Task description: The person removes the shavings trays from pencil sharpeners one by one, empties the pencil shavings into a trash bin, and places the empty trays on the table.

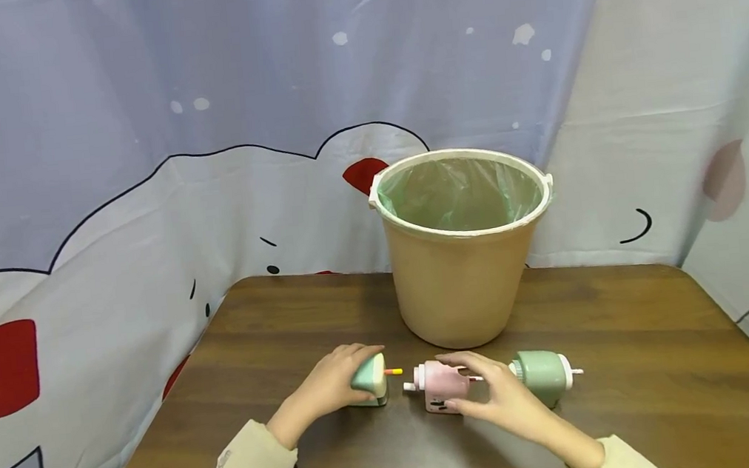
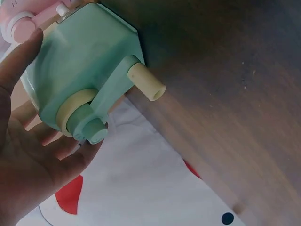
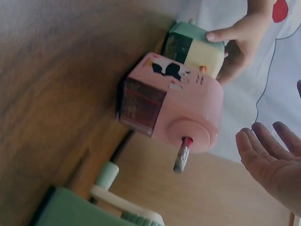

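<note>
My left hand (image 1: 324, 387) grips a mint-green and cream crank pencil sharpener (image 1: 365, 378), thumb on one side and fingers on the other. Its crank handle (image 2: 146, 82) faces the left wrist camera, and an orange-yellow pencil end (image 1: 394, 371) sticks out of its front. Beside it stands a pink sharpener (image 1: 444, 380) with a panda picture; a silvery pencil end (image 3: 182, 157) pokes from its front. Around that pink one my right hand (image 1: 505, 397) is spread, fingers apart from it in the right wrist view. A darker green sharpener (image 1: 543, 374) stands to the right.
A large beige bucket (image 1: 462, 286) lined with a thin green bag stands behind the sharpeners on the brown wooden table (image 1: 624, 338). A printed curtain (image 1: 235, 90) hangs behind the table and along its sides.
</note>
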A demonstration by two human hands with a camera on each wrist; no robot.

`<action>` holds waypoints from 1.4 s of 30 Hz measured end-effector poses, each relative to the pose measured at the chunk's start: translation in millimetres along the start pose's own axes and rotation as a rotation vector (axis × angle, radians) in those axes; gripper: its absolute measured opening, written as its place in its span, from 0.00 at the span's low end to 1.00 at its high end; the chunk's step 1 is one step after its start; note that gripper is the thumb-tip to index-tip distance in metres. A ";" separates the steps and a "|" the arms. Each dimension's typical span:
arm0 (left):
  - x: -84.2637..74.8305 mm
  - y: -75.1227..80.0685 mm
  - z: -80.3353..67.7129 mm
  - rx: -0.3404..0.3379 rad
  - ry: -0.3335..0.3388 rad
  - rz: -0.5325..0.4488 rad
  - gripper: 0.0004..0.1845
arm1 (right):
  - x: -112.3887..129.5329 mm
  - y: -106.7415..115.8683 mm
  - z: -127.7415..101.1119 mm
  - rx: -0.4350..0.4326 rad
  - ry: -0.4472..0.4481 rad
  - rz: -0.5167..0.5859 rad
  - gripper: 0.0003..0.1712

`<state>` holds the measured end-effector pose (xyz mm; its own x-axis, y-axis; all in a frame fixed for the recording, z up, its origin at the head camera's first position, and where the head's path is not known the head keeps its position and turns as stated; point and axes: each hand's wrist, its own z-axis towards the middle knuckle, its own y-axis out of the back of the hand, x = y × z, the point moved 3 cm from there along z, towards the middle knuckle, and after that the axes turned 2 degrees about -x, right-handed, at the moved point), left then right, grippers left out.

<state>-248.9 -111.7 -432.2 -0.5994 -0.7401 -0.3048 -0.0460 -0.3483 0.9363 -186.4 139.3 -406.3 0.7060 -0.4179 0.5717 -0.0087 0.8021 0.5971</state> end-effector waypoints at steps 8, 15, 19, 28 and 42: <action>2.7 4.1 0.3 -0.028 -0.004 0.003 0.40 | 1.8 -11.3 2.9 0.020 0.042 0.006 0.28; 6.4 -2.6 0.1 0.004 0.054 -0.061 0.40 | 4.5 -15.2 -2.7 0.040 0.042 0.001 0.26; 8.4 -5.3 -3.0 -0.001 0.081 -0.087 0.39 | 3.5 -19.1 -5.2 0.052 0.034 0.008 0.26; 5.4 -0.8 -2.7 -0.065 0.089 -0.092 0.38 | 3.2 -15.8 -2.2 0.020 0.045 0.013 0.26; -5.5 12.7 -15.3 -0.095 0.083 -0.093 0.39 | 0.1 -12.7 -5.5 0.004 0.014 0.039 0.26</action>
<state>-233.9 -120.8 -421.3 -0.5275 -0.7459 -0.4065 -0.0197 -0.4676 0.8837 -182.3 131.4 -416.9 0.7152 -0.3805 0.5863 -0.0391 0.8157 0.5771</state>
